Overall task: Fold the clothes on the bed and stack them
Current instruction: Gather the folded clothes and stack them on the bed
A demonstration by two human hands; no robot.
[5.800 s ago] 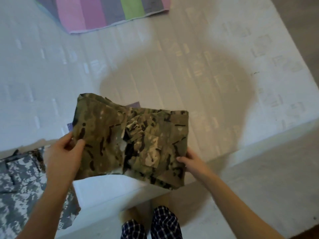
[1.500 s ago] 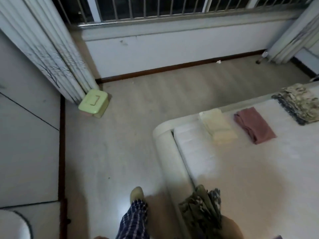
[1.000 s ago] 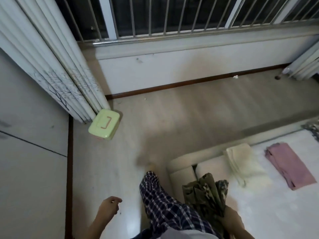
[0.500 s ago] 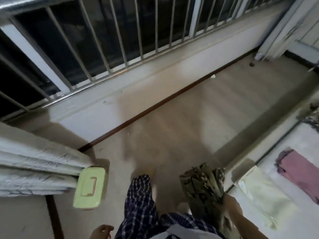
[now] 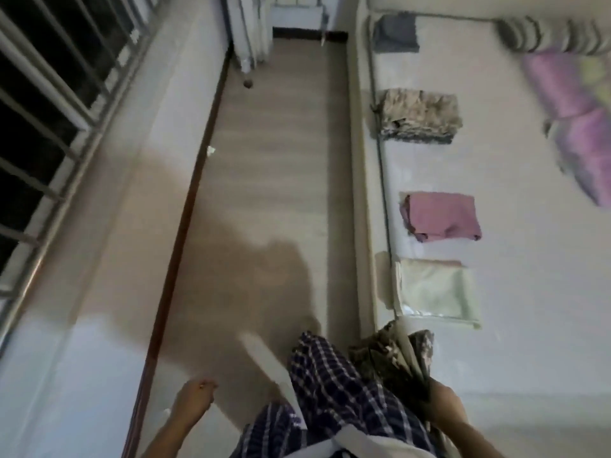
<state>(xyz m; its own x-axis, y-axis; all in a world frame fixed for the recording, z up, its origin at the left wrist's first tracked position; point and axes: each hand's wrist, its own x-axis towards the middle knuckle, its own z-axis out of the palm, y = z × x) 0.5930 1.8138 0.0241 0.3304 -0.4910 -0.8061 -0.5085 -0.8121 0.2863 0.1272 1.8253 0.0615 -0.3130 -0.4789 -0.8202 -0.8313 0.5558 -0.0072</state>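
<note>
The right hand grips the folded brown camouflage garment by its near end, probably to keep the folds shut while it is carried. The garment stands on edge over the near rim of the white mattress. Its long axis runs along that rim, towards the folded camouflage stack, its likely destination. The left hand hangs loosely curled and empty, off the mattress.

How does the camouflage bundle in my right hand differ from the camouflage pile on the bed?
The camouflage bundle is gripped by the right hand and stands on edge; the camouflage pile lies flat on the bed, untouched. The bundle is at the bed's near corner; the pile sits farther along the edge, beyond the cream cloth and pink cloth. Both are folded camouflage fabric.
</note>
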